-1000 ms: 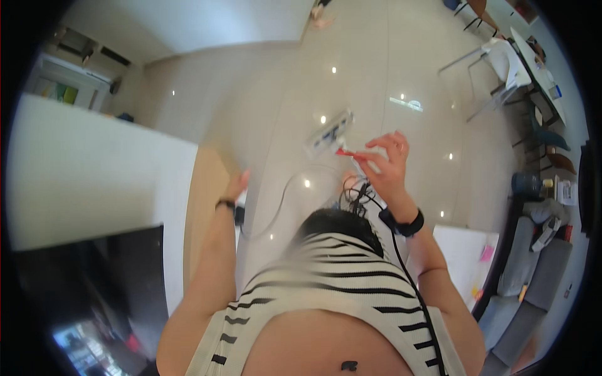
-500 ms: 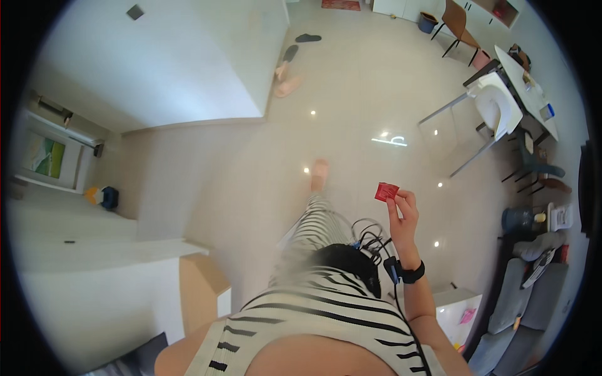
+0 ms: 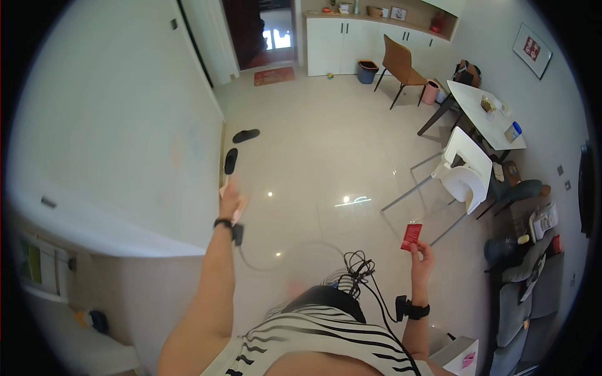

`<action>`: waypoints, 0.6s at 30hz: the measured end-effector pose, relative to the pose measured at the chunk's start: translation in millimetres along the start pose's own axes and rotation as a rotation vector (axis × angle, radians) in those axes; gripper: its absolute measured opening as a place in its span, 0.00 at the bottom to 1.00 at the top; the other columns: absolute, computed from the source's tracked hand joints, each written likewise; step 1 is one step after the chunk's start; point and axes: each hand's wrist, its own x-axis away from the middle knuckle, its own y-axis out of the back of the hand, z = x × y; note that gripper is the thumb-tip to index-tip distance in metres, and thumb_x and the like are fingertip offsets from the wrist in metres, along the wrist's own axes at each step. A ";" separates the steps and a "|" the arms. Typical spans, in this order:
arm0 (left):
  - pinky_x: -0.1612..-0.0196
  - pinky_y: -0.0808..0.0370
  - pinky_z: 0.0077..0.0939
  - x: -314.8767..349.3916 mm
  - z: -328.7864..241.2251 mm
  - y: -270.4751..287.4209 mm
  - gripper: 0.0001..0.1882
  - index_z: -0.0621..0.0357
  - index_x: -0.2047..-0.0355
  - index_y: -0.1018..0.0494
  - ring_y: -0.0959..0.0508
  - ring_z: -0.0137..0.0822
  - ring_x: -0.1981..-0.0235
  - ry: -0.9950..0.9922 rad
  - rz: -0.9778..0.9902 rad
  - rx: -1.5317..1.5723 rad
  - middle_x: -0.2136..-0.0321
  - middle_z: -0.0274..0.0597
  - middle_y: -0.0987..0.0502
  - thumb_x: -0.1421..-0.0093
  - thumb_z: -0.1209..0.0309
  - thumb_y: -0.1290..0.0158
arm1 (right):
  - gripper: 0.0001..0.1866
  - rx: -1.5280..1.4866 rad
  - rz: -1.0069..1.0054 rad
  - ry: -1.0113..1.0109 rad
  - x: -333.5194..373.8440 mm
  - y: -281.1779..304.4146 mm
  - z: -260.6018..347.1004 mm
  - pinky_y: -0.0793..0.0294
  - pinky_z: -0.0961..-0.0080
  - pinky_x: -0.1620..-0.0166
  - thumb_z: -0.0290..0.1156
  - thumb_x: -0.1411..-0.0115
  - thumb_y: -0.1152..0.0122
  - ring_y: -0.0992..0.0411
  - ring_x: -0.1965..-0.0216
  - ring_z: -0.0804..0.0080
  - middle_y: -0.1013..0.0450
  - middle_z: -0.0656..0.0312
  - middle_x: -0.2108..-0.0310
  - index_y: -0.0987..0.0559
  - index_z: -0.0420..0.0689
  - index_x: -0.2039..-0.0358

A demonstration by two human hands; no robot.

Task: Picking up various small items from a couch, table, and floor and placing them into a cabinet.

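Note:
My right hand (image 3: 422, 260) pinches a small red packet (image 3: 411, 236) by its lower end, between thumb and fingers. It holds the packet upright in front of me, over the floor. My left hand (image 3: 230, 199) is stretched forward on the left, and its fingers blur into a pale pink slipper (image 3: 241, 210) on the floor behind them. Whether those fingers are spread or closed does not show. Both wrists wear black bands, and black cables (image 3: 359, 272) hang in front of my waist.
Dark slippers (image 3: 231, 161) lie along the white wall (image 3: 125, 125) at left. A white high chair (image 3: 467, 166) stands on the right beside a white table (image 3: 476, 103). Farther off are a brown chair (image 3: 401, 62), a bin (image 3: 367, 72), white cabinets (image 3: 342, 47) and an open doorway. A grey sofa (image 3: 520, 313) is at lower right.
My view has tilted up, bringing the doorway and cabinets in. My left arm has come into view, reaching forward. The packet stays in my right hand, now lower and farther right in the picture.

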 end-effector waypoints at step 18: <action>0.83 0.36 0.28 -128.7 161.0 -77.6 0.17 0.57 0.77 0.35 0.34 0.31 0.86 1.196 -0.090 -0.597 0.87 0.38 0.35 0.43 0.56 0.55 | 0.07 -0.147 0.119 0.029 -611.5 -237.4 -75.5 0.32 0.77 0.68 0.26 0.46 0.47 0.30 0.73 0.73 0.29 0.60 0.76 0.32 0.40 0.68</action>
